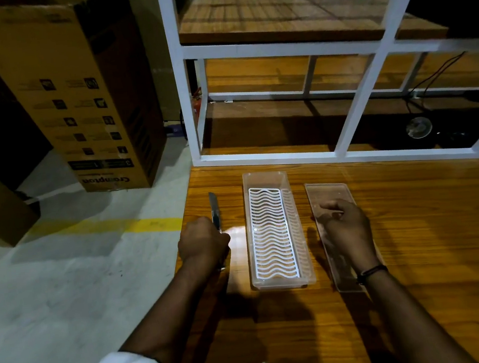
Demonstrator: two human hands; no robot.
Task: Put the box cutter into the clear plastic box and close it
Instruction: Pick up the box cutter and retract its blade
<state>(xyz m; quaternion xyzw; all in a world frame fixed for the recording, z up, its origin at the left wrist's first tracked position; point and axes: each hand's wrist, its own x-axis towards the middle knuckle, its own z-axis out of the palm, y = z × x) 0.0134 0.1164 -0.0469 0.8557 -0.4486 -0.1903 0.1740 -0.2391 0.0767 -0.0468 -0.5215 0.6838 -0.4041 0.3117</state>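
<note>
At the left edge of the glossy wooden desk (419, 250), the left hand (201, 240) is clenched around the slim silver metal box cutter (214, 211), knuckles up, the tool's far end poking out beyond the fingers and pointing away from the person, its near tip just showing below the hand. The cutter is outside the box, just left of it. Across the way, the right hand (347, 230) sits loosely curled on the flat clear plastic lid (327, 193), fingertips down on its surface; whether it actually grips the lid, I cannot tell. A dark band (372, 272) circles that wrist. Between the two hands lies the long clear plastic box (299, 234), open, running lengthwise away from the person, with a white wavy-slatted insert (271, 231) lying in its bottom. The lid lies parallel to the box, just to its right and apart from it. Beyond, a white metal shelf frame (355, 111) with wooden boards stands at the desk's far edge. Out left, on the grey floor (49, 277) with its yellow painted stripe (103, 226), a tall brown cardboard carton (72, 90) stands.
</note>
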